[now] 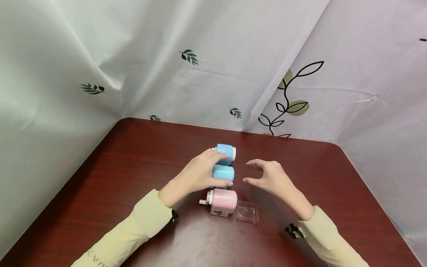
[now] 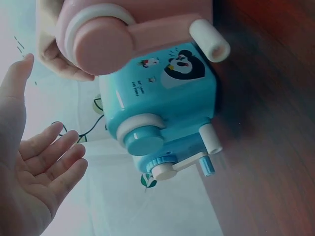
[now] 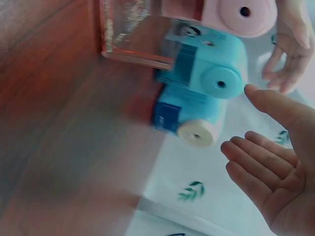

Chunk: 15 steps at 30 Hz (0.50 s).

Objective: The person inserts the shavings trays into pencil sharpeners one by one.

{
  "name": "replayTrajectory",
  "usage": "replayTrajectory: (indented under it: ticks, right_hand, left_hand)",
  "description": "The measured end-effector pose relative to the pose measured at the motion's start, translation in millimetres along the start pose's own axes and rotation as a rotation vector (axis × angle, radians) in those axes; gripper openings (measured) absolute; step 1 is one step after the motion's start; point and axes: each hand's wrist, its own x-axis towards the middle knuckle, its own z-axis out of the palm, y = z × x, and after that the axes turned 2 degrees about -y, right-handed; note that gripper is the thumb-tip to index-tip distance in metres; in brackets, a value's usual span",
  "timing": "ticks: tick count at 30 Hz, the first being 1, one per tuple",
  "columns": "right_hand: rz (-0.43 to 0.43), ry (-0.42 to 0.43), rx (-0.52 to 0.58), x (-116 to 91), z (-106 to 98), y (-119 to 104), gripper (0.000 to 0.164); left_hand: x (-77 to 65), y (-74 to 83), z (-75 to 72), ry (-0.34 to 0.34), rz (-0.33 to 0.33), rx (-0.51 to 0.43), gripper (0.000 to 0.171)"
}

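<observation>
Three crank pencil sharpeners stand in a row: a pink sharpener nearest, a turquoise sharpener in the middle and a blue sharpener farthest. My left hand hovers about the turquoise one, thumb and fingers spread, covering part of it and of the blue one. In the left wrist view that hand shows a gap from the sharpeners. To the right of the row, my right hand is in the air with fingers apart, holding nothing. A transparent shavings drawer lies beside the pink sharpener.
The dark red wooden table has rounded far corners. A white curtain with leaf prints hangs behind it and at both sides. Cranks, such as the pink sharpener's handle, stick out to the left.
</observation>
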Motion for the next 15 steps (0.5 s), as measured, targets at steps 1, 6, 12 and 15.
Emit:
replayTrajectory:
  ticks: [1,6,12,15]
  right_hand:
    - [0.003,0.017,-0.011,-3,-3,-1,0.046]
    - [-0.012,0.088,-0.029,-15,-12,-5,0.046]
    - [-0.051,0.132,-0.035,-28,-15,-9,0.045]
    - [-0.065,0.130,-0.040,-33,-14,-10,0.047]
  left_hand:
    - [-0.7,1.2,-0.3,0.003,0.005,-0.002,0.067]
    - [-5.8,7.7,-2.2,0.022,0.018,-0.010,0.065]
    - [-14.2,16.2,-4.6,0.028,0.009,-0.025,0.065]
    - [-17.4,19.4,-4.6,0.019,0.007,-0.029,0.065]
